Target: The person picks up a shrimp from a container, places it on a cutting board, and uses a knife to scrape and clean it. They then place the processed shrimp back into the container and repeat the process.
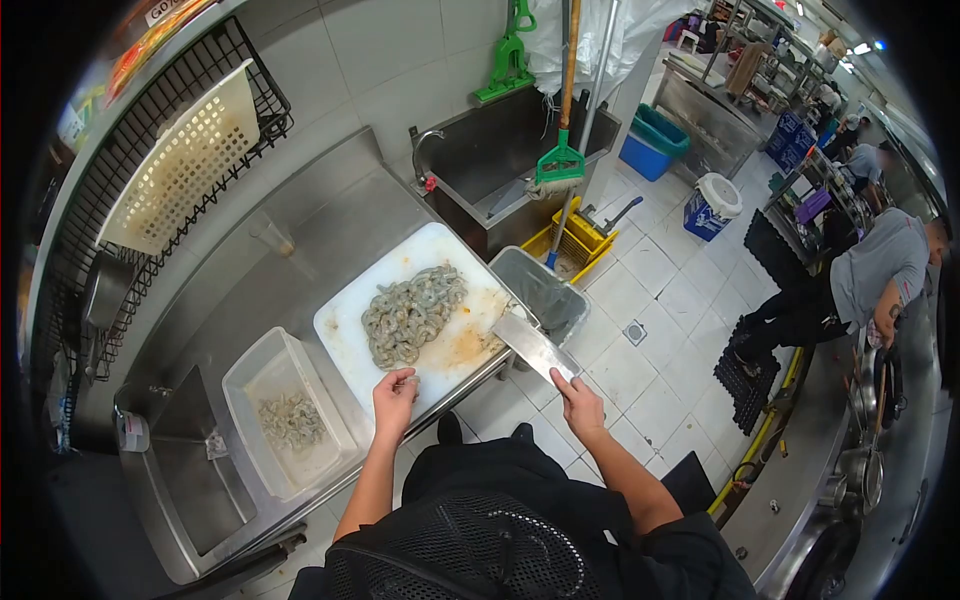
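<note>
A heap of grey raw shrimp [412,312] lies on a white cutting board [345,325] set on the steel counter. At the board's near edge my left hand [396,397] is closed in a pinch, with something small and pale at the fingertips that I cannot make out. My right hand [580,400] grips a broad cleaver [534,345]; its blade tip rests near the board's right corner, beside small scraps and brownish stains. Left of the board, a translucent plastic tub [240,385] holds more shrimp [292,422].
Below the board's right corner stands a grey bin [560,290]. Behind it are a yellow mop bucket [580,240], a green broom [560,165] and a steel sink [480,160]. A second sink basin [190,470] is far left. Another person [875,265] stands at the right.
</note>
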Motion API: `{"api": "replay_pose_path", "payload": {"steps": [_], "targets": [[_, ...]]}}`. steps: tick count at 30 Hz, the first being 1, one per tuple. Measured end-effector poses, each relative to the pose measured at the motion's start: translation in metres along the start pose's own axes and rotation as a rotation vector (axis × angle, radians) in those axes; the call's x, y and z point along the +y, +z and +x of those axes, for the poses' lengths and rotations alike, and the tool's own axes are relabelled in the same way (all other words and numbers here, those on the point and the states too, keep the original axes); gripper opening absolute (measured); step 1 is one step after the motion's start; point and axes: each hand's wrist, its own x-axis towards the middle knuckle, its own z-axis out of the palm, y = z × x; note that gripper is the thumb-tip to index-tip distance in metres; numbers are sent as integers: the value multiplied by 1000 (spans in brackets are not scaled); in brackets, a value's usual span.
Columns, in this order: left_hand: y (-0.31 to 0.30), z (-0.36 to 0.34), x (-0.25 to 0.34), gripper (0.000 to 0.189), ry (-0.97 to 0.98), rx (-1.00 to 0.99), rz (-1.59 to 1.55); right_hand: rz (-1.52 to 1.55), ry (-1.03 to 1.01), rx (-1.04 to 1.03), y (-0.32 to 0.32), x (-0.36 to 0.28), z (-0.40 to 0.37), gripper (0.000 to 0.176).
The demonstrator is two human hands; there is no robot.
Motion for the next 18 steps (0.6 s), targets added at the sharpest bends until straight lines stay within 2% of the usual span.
{"api": "replay_pose_path", "payload": {"steps": [4, 11, 13, 15, 16, 18], "targets": [[-1, -1, 2, 25, 2, 7, -2, 11, -14, -41, -3, 17, -13, 76], [11, -1, 9, 26, 20, 5, -3, -116, -56, -137, -51, 54, -41, 82], [15, 0, 10, 31, 29, -2, -13, -106, -69, -116, -67, 54, -52, 84], [20, -2, 13, 30, 40, 4, -44, 146, 22, -41, -75, 47, -60, 81], [23, -3, 14, 29, 52, 10, -74, 143, 27, -42, -74, 42, -61, 81], [28, 1, 4, 28, 46, 3, -81, 800, 397, -151, -64, 25, -61, 64]]}}
